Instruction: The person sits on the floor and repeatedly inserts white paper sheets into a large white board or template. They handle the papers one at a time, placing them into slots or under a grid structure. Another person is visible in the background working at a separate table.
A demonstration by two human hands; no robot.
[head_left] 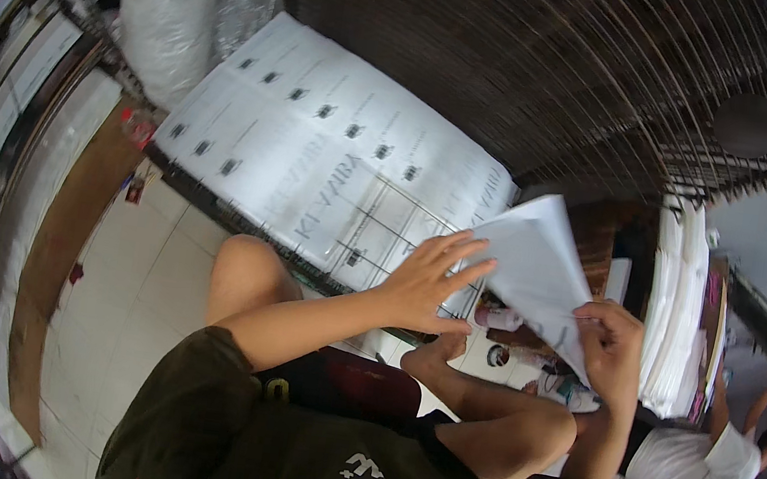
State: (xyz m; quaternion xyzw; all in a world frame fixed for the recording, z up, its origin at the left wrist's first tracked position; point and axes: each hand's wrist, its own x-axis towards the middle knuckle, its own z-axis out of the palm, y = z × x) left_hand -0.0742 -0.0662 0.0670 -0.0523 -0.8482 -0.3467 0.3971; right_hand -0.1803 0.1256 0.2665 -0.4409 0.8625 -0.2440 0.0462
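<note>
A white sheet [544,256], thin and folded or doubled at its top corner, is lifted at a slant in front of me. Pinched at its right edge, it hangs from my right hand [610,342], whose fingers are closed. My left hand [431,285] is spread flat beside the sheet's left edge, fingers apart and holding nothing; whether a fingertip touches the sheet I cannot tell. Beneath and beyond this hand lie white sheets [289,145] with rows of small dark printed marks, spread over a low surface. A wire grid [387,211] shows near their front edge.
A bulging white plastic bag [169,13] stands at the far left. Dark wire racks [562,60] rise behind. Stacked white sheets [675,307] stand on the right, with a person in a white shirt [698,463] beyond. A pink-white bottle [497,318] is near my foot. Tiled floor [133,303] lies left.
</note>
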